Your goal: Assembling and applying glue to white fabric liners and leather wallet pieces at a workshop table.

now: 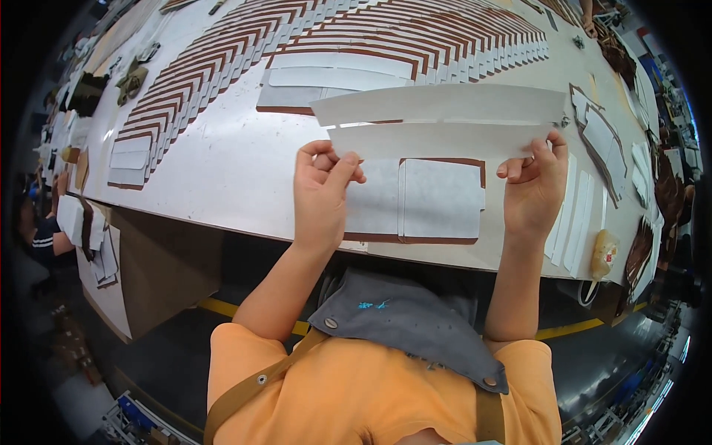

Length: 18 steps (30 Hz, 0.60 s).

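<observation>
A long white paper-like piece (445, 141), split lengthwise by a narrow slot, hangs above the table between my hands. My left hand (321, 185) pinches its lower left corner between thumb and fingers. At the lower right end, my right hand (535, 182) grips it the same way. Beneath it on the table lies a flat brown-edged piece with white panels (441, 200), partly hidden by the held piece and my left hand. A similar brown-edged piece (285, 96) lies just beyond, also partly covered from view.
Overlapping rows of brown-edged white pieces (356, 41) fill the far table (222, 174). White strips (571, 222) and a yellowish bottle (604, 252) lie right, near a brown-edged curved piece (601, 141). Dark cloth (132, 81) sits far left; another person's arm (587, 16) shows far right.
</observation>
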{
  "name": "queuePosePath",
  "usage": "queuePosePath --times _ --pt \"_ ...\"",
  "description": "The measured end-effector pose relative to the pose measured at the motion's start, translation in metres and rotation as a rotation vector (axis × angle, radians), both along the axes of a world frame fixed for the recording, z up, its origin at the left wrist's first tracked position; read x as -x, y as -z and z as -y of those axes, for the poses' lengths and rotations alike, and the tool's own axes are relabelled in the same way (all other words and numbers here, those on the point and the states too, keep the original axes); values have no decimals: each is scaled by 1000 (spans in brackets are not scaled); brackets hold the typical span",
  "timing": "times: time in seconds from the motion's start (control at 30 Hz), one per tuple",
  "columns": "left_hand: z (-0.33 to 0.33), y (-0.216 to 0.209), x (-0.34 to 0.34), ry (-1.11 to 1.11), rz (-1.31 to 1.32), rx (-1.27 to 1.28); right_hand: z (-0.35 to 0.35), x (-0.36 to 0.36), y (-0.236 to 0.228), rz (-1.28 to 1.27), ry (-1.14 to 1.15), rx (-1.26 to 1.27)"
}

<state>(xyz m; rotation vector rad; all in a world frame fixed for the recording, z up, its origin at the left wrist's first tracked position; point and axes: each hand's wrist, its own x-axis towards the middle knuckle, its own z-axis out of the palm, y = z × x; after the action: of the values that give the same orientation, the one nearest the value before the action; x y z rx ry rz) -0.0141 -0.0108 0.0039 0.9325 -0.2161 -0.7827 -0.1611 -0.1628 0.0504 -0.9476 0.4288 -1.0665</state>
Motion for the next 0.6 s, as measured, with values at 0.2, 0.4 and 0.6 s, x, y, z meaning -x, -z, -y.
queuePosePath --times 0.2,0.4,0.6 --pt "-42 20 -6 -51 606 -308 -15 25 43 -509 74 205" --pt "-54 12 5 55 1099 -612 -18 51 65 -846 -150 355" --pt "-49 3 2 209 1167 -796 -16 47 66 -934 -118 593"
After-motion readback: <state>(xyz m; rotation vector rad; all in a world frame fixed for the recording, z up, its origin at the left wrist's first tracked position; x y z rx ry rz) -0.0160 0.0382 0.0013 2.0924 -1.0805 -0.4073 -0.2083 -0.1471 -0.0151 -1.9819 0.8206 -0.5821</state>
